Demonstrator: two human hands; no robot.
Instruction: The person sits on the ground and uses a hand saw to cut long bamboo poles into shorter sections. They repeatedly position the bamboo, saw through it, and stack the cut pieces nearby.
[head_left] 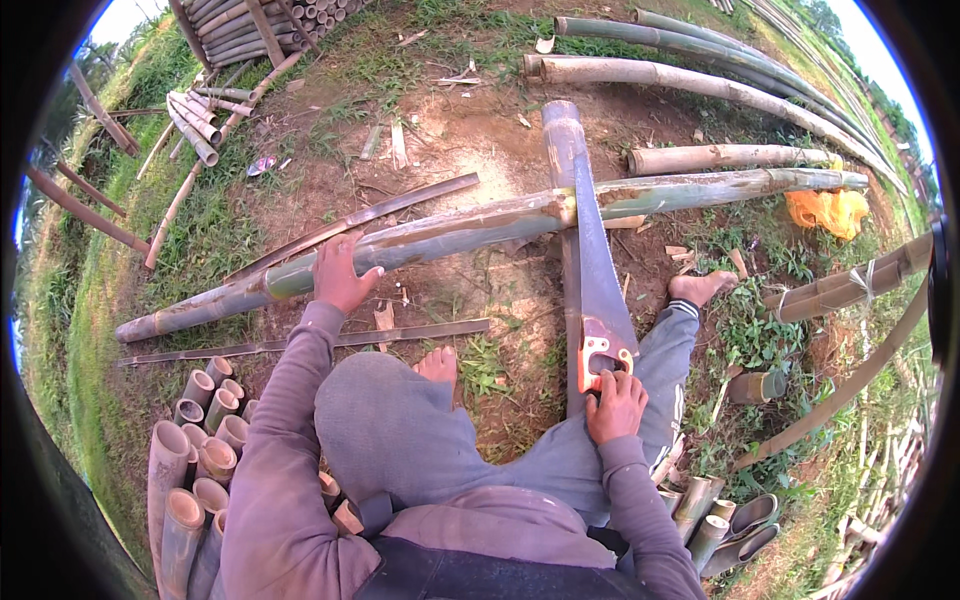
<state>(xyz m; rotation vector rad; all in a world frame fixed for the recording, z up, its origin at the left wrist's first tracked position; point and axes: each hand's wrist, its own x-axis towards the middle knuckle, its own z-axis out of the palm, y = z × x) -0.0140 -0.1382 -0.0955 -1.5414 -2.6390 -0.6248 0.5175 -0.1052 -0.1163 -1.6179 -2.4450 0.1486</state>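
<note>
A long green bamboo pole [460, 228] runs across the ground in front of me, rising toward the right. My left hand [342, 272] rests on its left part, fingers over the top and thumb apart. My right hand [616, 407] is closed round the orange-and-white handle of a handsaw [603, 270]. The saw's dark blade points away from me, and its far end meets the pole near a joint. Beneath this crossing lies another bamboo pole [562, 135], pointing away from me and supporting the long one.
Cut bamboo tubes [217, 458] stand upright at my lower left, with more tubes [708, 543] and a pair of shoes [745, 535] at lower right. Long poles [700, 85] lie at far right. An orange bag [828, 211] sits beside the pole's right end. Split strips [400, 203] lie nearby.
</note>
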